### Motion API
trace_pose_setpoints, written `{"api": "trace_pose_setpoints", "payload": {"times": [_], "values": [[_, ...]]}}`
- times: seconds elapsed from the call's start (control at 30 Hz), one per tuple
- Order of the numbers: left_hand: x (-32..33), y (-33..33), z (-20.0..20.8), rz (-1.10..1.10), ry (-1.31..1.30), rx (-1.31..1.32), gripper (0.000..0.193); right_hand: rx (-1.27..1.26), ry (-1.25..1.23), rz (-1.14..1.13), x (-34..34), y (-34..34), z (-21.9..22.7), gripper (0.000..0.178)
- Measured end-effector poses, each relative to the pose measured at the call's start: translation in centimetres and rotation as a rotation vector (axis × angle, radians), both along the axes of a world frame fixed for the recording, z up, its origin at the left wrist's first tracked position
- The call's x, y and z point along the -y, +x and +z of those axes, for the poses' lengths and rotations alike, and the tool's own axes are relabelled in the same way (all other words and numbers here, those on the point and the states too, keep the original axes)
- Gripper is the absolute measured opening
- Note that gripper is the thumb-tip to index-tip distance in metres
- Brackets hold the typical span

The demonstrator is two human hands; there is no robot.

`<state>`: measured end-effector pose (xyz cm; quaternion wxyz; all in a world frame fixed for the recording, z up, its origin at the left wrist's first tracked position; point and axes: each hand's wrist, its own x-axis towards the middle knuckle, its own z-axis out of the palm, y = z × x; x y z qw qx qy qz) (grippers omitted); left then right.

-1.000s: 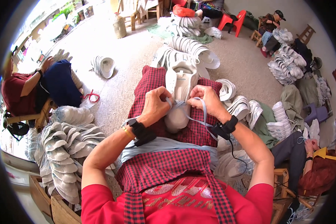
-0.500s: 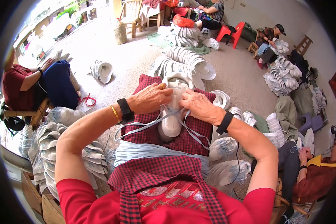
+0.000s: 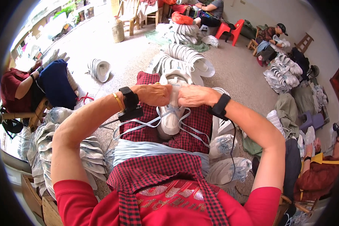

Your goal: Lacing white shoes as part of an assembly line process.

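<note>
A white shoe upper (image 3: 170,122) lies across my lap, its toe toward me and its opening away. Pale blue shoelaces (image 3: 144,124) run from its lower lacing rows and spread loosely to both sides. My left hand (image 3: 157,94) is closed on the upper's left edge beside the tongue. Opposite it, my right hand (image 3: 195,95) is closed on the right edge, knuckles turned inward. The fingertips of both hands are hidden, so I cannot see if they also pinch lace. A bundle of pale blue laces (image 3: 158,151) lies across my waist on the checked apron (image 3: 154,171).
Stacked white uppers (image 3: 188,60) stand just beyond my knees. More uppers are piled at my left (image 3: 51,150) and my right (image 3: 229,169). Co-workers sit at left, right and back. A red chair (image 3: 234,33) stands at the far right. Thin black cables hang from my wrists.
Both hands have turned over and curled in, with knuckles now facing each other across the tongue. My wrists have risen slightly, and a black cable now shows at each.
</note>
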<state>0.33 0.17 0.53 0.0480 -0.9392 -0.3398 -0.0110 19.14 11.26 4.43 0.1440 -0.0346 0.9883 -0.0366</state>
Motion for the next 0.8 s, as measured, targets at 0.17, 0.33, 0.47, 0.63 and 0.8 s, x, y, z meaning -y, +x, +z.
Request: {"api": "trace_pose_setpoints", "payload": {"times": [0.17,0.33,0.47,0.63,0.8], "values": [[1.3,2.2,-1.6,0.163,0.158,0.146,0.016,-0.254,0.083,-0.191,1.0,0.7,-2.1,0.022],[1.9,2.9,-2.0,0.456,0.051,0.432,0.011,-0.674,0.111,-0.078,1.5,1.6,-5.0,0.021],[1.9,3.6,-2.7,0.466,0.100,0.537,0.012,-0.659,-0.952,-0.410,-0.7,1.2,-3.6,0.012],[2.9,4.0,-1.9,0.615,0.053,0.530,0.012,-0.718,-1.280,-0.504,1.0,1.6,-3.0,0.032],[4.6,6.2,4.6,0.229,0.210,0.935,0.015,-0.742,-1.270,-0.481,0.1,1.9,-3.4,0.036]]}}
